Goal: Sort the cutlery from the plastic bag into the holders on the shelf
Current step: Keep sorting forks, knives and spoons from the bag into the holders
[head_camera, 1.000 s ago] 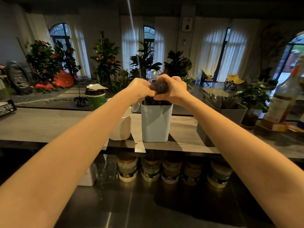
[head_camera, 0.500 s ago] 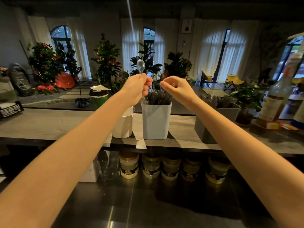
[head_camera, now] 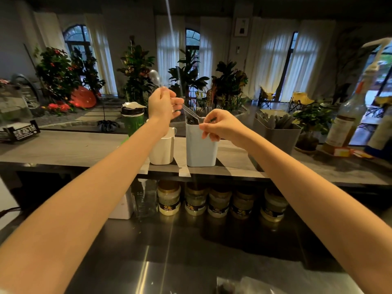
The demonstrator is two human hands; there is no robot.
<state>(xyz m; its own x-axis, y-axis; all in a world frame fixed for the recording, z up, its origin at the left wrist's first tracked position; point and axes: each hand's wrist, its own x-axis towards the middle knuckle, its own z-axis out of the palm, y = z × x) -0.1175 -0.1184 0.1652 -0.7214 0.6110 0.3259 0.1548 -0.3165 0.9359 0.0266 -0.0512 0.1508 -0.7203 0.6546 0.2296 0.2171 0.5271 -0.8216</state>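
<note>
Shelf (head_camera: 63, 147) carries three holders in a row. Grey holder (head_camera: 280, 136) far right, dark cutlery inside. Pale blue holder (head_camera: 201, 149) centre, dark cutlery bunched upright. White cup (head_camera: 162, 149) just left of it, partly behind my wrist.

My left hand (head_camera: 162, 107) above white cup, fist clenched round clear spoon (head_camera: 155, 77), bowl sticking up out of fist.

My right hand (head_camera: 222, 126) at blue holder's rim, pinching low end of second clear piece (head_camera: 191, 112). Piece slants up to left fingertips; can't tell if left grips it too.

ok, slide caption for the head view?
Left hand grips a clear plastic spoon, bowl up; right hand pinches a clear handle end above the white holder.
</note>
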